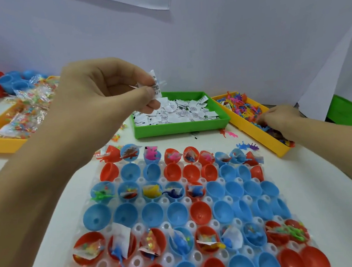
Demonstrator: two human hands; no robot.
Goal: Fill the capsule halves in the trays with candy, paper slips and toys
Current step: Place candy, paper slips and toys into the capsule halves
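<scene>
Across the lower half of the frame a clear tray sits on the white desk, its sockets full of red and blue capsule halves. Some rows of halves already carry a candy packet, a paper slip and a small toy; the rows between them are bare, as is the nearest row along the bottom edge. Above the tray's upper left, the left hand is raised with its fingers curled in, thumb and forefinger pinching a few white printed paper slips. Just behind it, at centre frame, a green bin holds a heap of the same slips. At right, the right hand reaches into a yellow bin of small coloured toys, its fingers bent down among them; whether they have hold of one I cannot tell. A few toys lie loose on the desk between the bins and the tray. At left, another yellow bin is piled with clear candy packets. Behind that, in the upper left, loose red and blue capsule shells lie along the wall
</scene>
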